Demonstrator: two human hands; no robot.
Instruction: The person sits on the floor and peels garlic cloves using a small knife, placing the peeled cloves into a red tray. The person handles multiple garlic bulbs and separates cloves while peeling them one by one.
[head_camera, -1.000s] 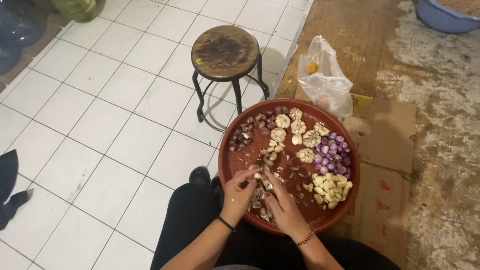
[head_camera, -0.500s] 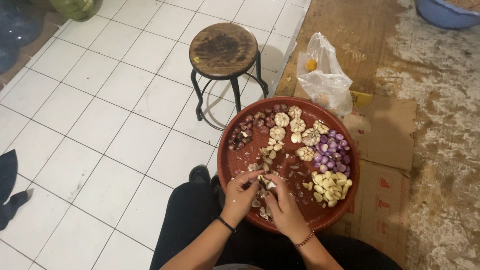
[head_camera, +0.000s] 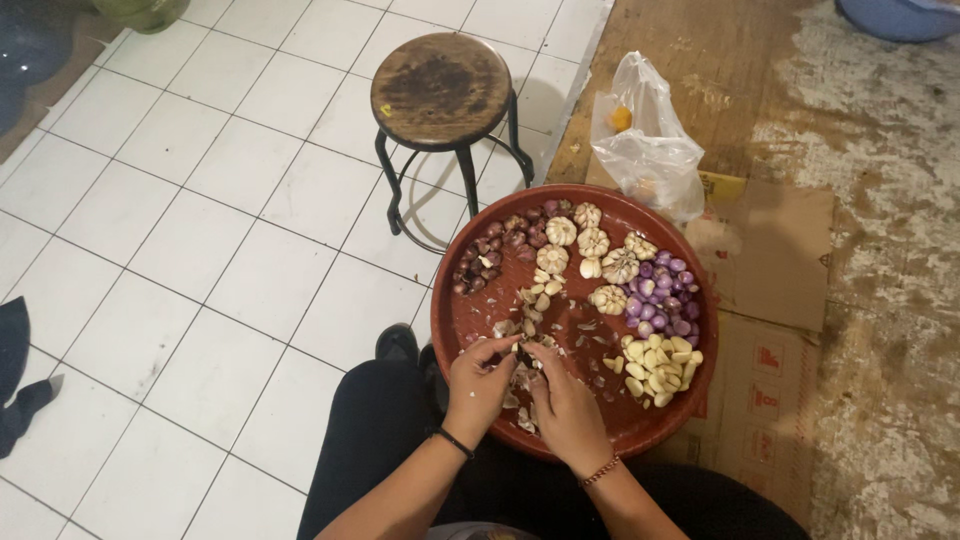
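Both hands meet low in the frame over the near edge of the red tray (head_camera: 470, 300): the left hand (head_camera: 478, 385) and right hand (head_camera: 565, 405) pinch a small garlic clove (head_camera: 524, 349) between their fingertips, seemingly in the middle of peeling it. Finishing likely calls for pulling off the papery skin. The clove looks pale and is mostly hidden. Around it lie loose skins (head_camera: 520, 405); to the right, peeled cloves (head_camera: 655, 368), purple shallots (head_camera: 660, 298) and whole garlic heads (head_camera: 590, 243). A wooden stool (head_camera: 440, 88) stands above.
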